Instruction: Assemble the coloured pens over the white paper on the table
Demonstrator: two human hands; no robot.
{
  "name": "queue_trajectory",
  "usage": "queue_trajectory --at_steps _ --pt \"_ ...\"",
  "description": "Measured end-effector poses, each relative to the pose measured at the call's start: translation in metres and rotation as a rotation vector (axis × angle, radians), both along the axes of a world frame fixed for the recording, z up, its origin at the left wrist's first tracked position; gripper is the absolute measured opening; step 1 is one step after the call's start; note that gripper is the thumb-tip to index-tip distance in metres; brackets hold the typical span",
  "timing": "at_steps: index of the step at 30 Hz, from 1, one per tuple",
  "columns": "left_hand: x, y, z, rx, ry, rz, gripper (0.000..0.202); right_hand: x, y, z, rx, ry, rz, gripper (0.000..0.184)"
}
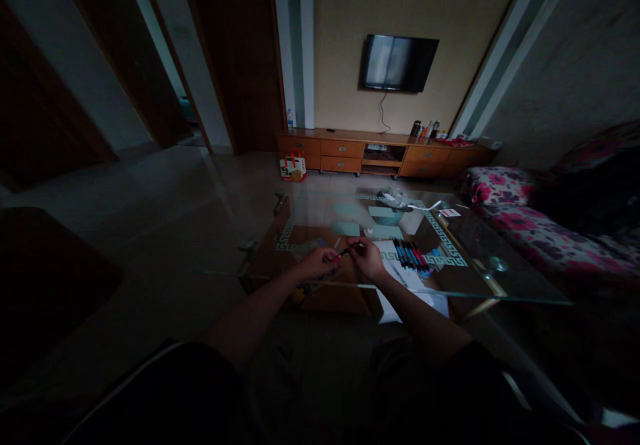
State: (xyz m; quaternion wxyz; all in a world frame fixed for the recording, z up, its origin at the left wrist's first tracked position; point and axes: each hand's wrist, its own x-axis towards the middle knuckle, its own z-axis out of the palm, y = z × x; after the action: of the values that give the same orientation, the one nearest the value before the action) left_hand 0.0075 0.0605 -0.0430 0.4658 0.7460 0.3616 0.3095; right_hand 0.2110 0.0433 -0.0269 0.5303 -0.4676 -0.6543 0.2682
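Glass, clear with a patterned border, formed the top of the low coffee table, and over its near edge the person's two bare hands were held close together. The left hand was curled shut around one end of a slim red-and-black pen. The right hand pinched the other end between thumb and fingertips, so the pen hung between them just above the glass. The dim light hid whether its cap was on.

Just right of the right hand, a tidy row of blue, black and red pens lay on white paper sheets. A slipping grip could, I judged, drop the pen onto the hard glass, where it might roll off the near edge or knock the row askew.

Farther off were a pink floral sofa, a red-and-white carton, a long wooden cabinet and a black wall-mounted television.
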Motion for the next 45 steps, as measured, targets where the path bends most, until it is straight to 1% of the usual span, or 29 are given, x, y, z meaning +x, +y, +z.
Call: queue_trajectory --at_steps 3,7,12,20,24,30,38,45 --pt "0.001 -0.002 0.005 0.017 0.017 0.011 0.023 -0.001 -0.001 -0.002 -0.001 0.017 0.016 0.018" --pt "0.001 -0.003 0.009 0.015 0.021 0.007 0.022 -0.001 0.0 -0.004 0.008 0.005 0.041 0.017" --pt "0.0 -0.003 0.007 0.04 0.009 -0.009 0.023 -0.001 0.0 -0.005 0.0 0.01 0.06 0.017" --pt "0.0 0.001 0.001 0.077 0.025 0.011 0.024 -0.001 -0.001 -0.002 0.0 -0.025 0.073 0.015" --pt "0.0 0.0 0.005 0.078 0.023 -0.019 0.029 -0.001 -0.002 -0.003 -0.014 -0.035 0.098 0.017" --pt "-0.001 -0.003 0.013 0.134 0.069 -0.007 0.031 -0.002 -0.004 -0.001 -0.051 -0.035 0.143 0.019" --pt "-0.001 0.001 0.007 0.158 0.045 0.015 0.027 -0.002 -0.006 0.0 -0.059 -0.069 0.17 0.017" --pt "-0.001 -0.003 0.011 0.14 0.035 0.024 0.026 -0.003 -0.008 0.003 -0.073 -0.083 0.179 0.017"
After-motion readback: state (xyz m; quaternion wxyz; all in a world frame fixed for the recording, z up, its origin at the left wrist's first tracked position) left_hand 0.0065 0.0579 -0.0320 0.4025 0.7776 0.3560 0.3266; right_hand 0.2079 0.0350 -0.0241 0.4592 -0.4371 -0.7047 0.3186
